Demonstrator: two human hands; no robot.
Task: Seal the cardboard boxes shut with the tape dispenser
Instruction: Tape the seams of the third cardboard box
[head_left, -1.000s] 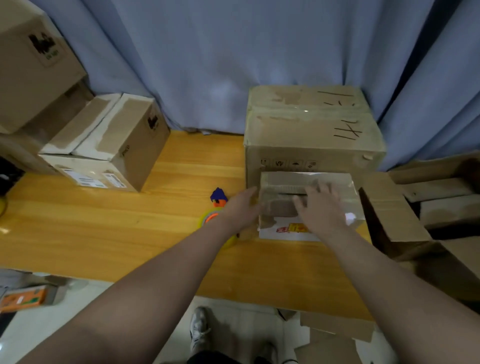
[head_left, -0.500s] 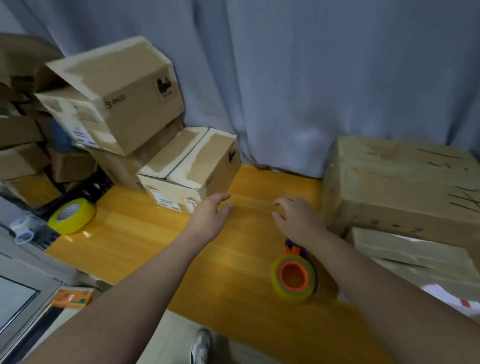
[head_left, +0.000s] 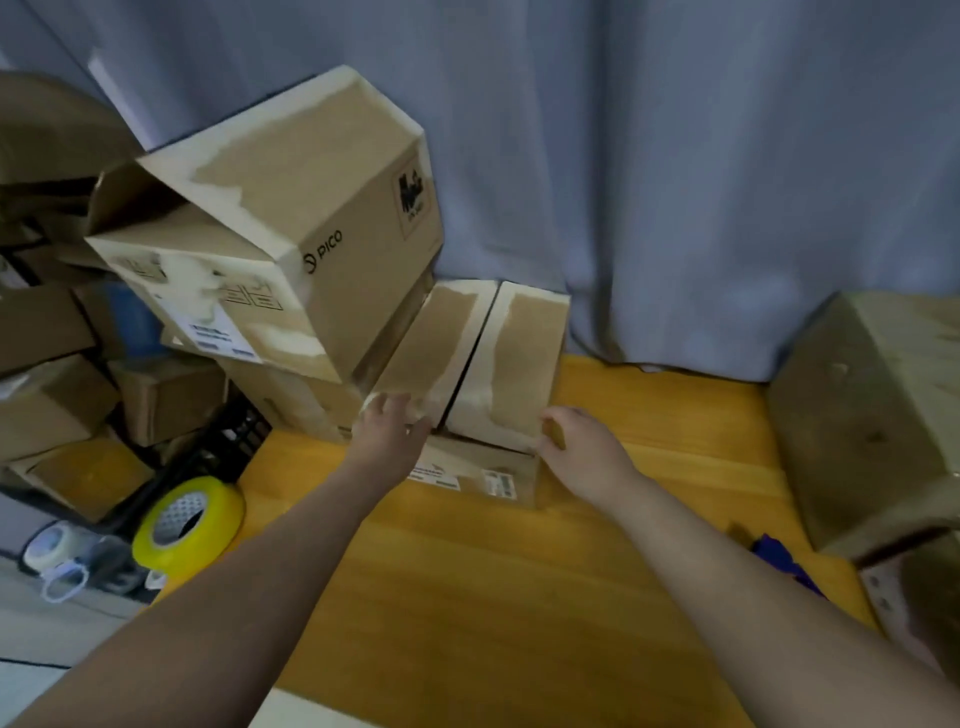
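A small cardboard box (head_left: 524, 364) with two unsealed top flaps sits on the wooden table (head_left: 519, 597) at the back left. My left hand (head_left: 389, 426) rests with straight fingers on the near left corner of its top. My right hand (head_left: 576, 447) curls its fingers round the near right corner of the same box. The tape dispenser (head_left: 784, 564) shows only as a blue part behind my right forearm; its roll is hidden.
A big PICO box (head_left: 291, 223) leans on a stack left of the small box. A yellow tape roll (head_left: 187, 525) lies off the table's left edge beside a black crate (head_left: 228, 441). A large box (head_left: 872, 415) stands at the right. A blue curtain (head_left: 675, 156) hangs behind.
My view swung left from the large box to the small one. Both hands left the flat box at the right, crossed the table, and now touch the small box's near corners.
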